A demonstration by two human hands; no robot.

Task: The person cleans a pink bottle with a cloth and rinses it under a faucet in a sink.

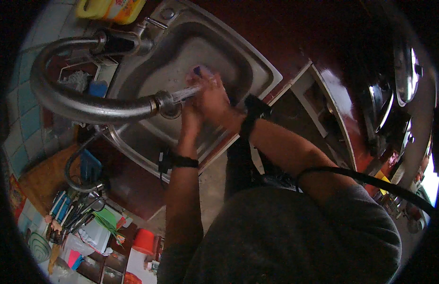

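Note:
A stream of water runs from the curved metal faucet over my two hands, which are together above the stainless steel sink. My right hand lies partly over my left hand. Beyond the fingers shows a small, pale, blurred thing with a dark blue patch. Most of it is hidden, and I cannot tell which hand has hold of it. Each wrist wears a black strap. The drain is partly visible below the faucet's mouth.
At the faucet's base sits its lever handle, near a yellow container. A blue sponge-like thing lies behind the sink. An open cabinet door stands to the right. Utensils, glasses and a red container crowd the lower left.

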